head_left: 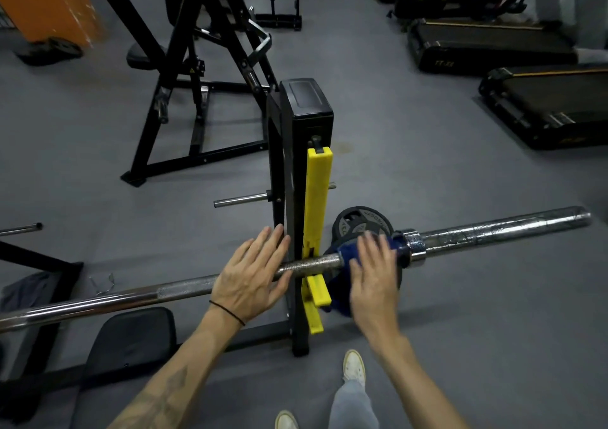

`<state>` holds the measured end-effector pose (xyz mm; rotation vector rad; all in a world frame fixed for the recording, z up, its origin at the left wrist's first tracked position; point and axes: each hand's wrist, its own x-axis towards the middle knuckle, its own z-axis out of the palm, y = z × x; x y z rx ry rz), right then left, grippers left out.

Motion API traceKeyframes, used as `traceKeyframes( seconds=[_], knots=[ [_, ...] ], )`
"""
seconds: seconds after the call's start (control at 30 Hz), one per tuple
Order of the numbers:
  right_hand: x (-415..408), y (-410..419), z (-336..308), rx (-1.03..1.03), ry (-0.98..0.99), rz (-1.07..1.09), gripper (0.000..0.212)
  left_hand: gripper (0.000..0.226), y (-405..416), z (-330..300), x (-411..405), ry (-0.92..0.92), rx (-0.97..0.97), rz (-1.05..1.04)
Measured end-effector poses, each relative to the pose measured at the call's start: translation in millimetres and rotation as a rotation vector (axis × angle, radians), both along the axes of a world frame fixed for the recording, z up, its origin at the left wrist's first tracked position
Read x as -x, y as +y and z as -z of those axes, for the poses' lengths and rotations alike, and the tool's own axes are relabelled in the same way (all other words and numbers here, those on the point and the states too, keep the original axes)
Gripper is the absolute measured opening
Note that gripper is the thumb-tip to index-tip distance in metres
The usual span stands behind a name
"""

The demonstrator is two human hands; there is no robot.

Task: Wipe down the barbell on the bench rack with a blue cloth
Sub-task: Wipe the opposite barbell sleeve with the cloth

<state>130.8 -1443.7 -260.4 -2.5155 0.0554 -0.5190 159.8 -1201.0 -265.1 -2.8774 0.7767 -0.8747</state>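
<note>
Blue cloth (342,254), chrome barbell (493,231), yellow rack guard (317,198).

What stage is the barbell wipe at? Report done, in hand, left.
Done: nothing visibly finished; no difference in shine shows.
In hand: the right hand presses the blue cloth onto the barbell beside the yellow rack hook; the left hand rests flat on the knurled shaft.
Left: probably the sleeve and long shaft.

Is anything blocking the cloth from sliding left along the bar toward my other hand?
Yes. The black rack upright with its yellow hook crosses the bar between the cloth under the right hand and the left hand, which lies flat on the bar.
</note>
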Motion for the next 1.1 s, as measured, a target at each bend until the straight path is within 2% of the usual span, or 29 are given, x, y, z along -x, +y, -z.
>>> traceKeyframes(
  seconds=[0.07,0.13,0.2,0.27,0.3,0.37,0.43,0.47,0.5,0.57,0.63,0.7,0.77,0.8,0.87,0.93,0.97,1.03,1.1],
  knots=[
    [13,19,2,0.072,-0.028,-0.245,0.05,0.063,1,0,-1,-0.004,-0.006,0.005],
    [1,-8,2,0.226,-0.068,-0.396,0.05,0.062,1,-2,-3,-0.006,-0.007,0.006],
    [-13,-41,0,0.238,-0.057,-0.262,0.05,0.06,0,-3,-2,0.002,-0.005,-0.003],
    [-12,-38,-2,0.056,-0.009,-0.037,0.05,0.059,0,-2,0,0.005,-0.001,-0.01],
    [-7,-18,-3,-0.007,0.017,0.005,0.05,0.059,0,-1,0,0.004,-0.001,-0.01],
    [5,16,-2,0.026,0.025,-0.149,0.051,0.057,1,-2,0,-0.003,-0.006,-0.007],
    [1,4,-2,0.218,-0.027,-0.395,0.051,0.056,1,-3,-1,-0.009,-0.01,0.0],
    [-8,-15,-3,0.296,-0.054,-0.42,0.05,0.055,0,-3,-2,-0.007,-0.012,0.003],
    [-17,-34,-4,0.323,-0.069,-0.366,0.048,0.055,0,-3,-1,-0.007,-0.013,0.004],
    [-23,-47,-8,0.211,-0.053,-0.129,0.047,0.055,0,-3,-1,-0.016,-0.016,0.002],
    [-11,-14,-6,0.106,-0.02,-0.02,0.048,0.055,0,-3,0,-0.026,-0.02,-0.003],
    [4,12,-1,0.172,-0.025,-0.2,0.048,0.054,0,-4,0,-0.041,-0.019,-0.004],
    [-3,-3,-4,0.305,-0.055,-0.378,0.048,0.054,0,-5,-1,-0.048,-0.019,0.0],
    [-12,-19,-6,0.343,-0.067,-0.354,0.047,0.053,0,-5,-1,-0.046,-0.02,0.001],
    [-27,-40,-10,0.283,-0.043,-0.155,0.048,0.053,0,-4,-1,-0.041,-0.026,-0.006],
    [-21,-20,-11,0.157,-0.002,0.011,0.051,0.053,1,-2,0,-0.043,-0.025,-0.005],
    [-12,2,-9,0.138,0.013,0.022,0.052,0.053,1,-1,0,-0.047,-0.022,-0.004],
    [3,23,-6,0.196,-0.027,-0.169,0.051,0.052,1,-2,0,-0.055,-0.01,0.003],
    [-3,-1,-8,0.307,-0.06,-0.329,0.05,0.052,0,-2,0,-0.055,-0.004,0.006]
  ],
)
